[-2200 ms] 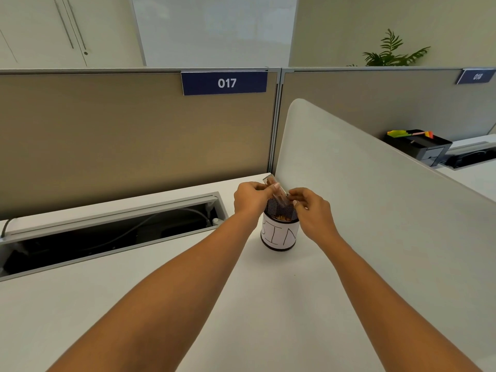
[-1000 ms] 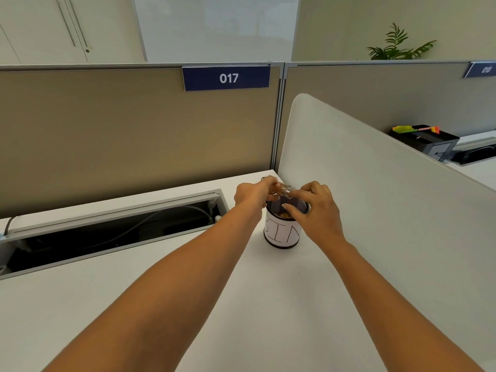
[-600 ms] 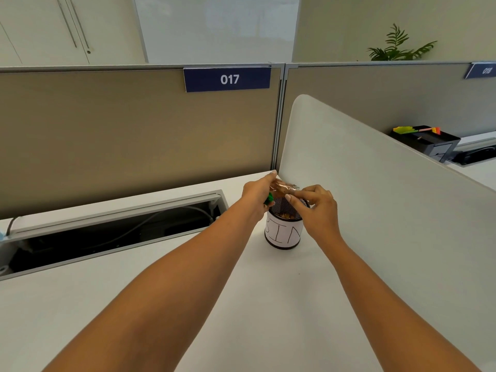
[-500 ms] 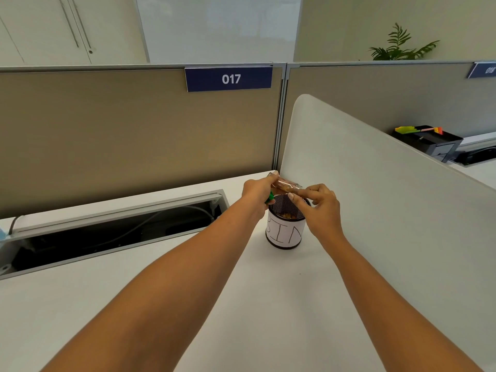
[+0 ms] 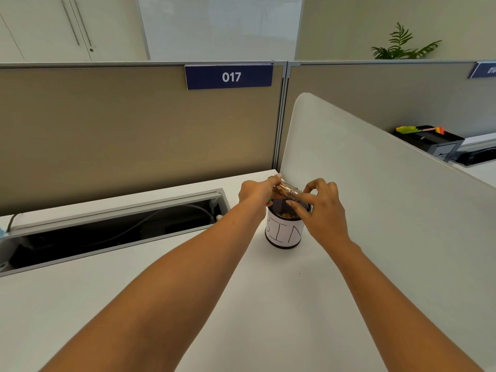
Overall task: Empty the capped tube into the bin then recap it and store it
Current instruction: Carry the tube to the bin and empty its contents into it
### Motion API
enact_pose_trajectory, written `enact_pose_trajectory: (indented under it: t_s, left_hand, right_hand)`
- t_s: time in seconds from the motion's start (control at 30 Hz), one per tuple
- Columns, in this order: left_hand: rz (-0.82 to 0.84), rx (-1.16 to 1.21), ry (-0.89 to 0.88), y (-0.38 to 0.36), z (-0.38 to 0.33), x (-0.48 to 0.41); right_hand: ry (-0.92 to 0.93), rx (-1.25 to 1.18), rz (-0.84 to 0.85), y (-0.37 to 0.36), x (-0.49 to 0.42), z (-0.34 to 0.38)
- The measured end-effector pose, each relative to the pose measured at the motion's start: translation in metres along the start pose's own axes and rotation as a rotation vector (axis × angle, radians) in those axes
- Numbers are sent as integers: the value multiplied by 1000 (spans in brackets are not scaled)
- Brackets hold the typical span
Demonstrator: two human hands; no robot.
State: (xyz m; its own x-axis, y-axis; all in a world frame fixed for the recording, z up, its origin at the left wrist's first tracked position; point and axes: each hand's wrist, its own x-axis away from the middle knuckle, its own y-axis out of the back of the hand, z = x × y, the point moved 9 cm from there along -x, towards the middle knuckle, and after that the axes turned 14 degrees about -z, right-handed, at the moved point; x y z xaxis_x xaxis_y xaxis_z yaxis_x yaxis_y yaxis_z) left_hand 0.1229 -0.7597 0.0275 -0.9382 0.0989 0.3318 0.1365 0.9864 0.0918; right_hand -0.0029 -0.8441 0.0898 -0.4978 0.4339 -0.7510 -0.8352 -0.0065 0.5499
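Observation:
A clear tube [image 5: 286,189] lies tilted over the mouth of the black mesh bin [image 5: 284,232], which carries a white paper label reading "BIN". My left hand [image 5: 257,193] grips the tube's far upper end, and a bit of green [image 5: 270,202], perhaps the cap, shows under its fingers. My right hand [image 5: 320,208] pinches the tube's open threaded mouth just above the bin's rim. Orange-brown bits [image 5: 287,215] lie inside the bin.
The bin stands on a white desk [image 5: 188,304] beside a curved white divider [image 5: 375,210] on the right. An open cable trough [image 5: 107,232] runs along the back left. Tan partition walls [image 5: 134,130] close off the back.
The tube has gone from steeply tipped into the bin to lying nearly level over its rim. My right hand has shifted to the tube's mouth, and green shows under my left fingers.

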Motion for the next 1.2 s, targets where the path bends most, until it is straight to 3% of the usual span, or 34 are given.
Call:
enact_pose_trajectory:
  t_s: [0.37,0.67,0.9,1.07,1.2]
  left_hand:
    - [-62,-16,-86,8,-8,-4]
    - [-35,-35,-70,2,-7,2]
    - [11,-38,-47,-1,-4,10]
    - [4,-43,-59,-3,-2,9]
    - [-10,-49,-79,-3,-4,7]
  right_hand:
    - [-11,-53,-61,9,3,-7]
    - [20,-24,71,-9,8,-6]
    - [-81,-78,108,-14,8,-7]
    - [-246,-198,37,-11,6,-18]
    - [-272,-217,27,-12,6,-22]
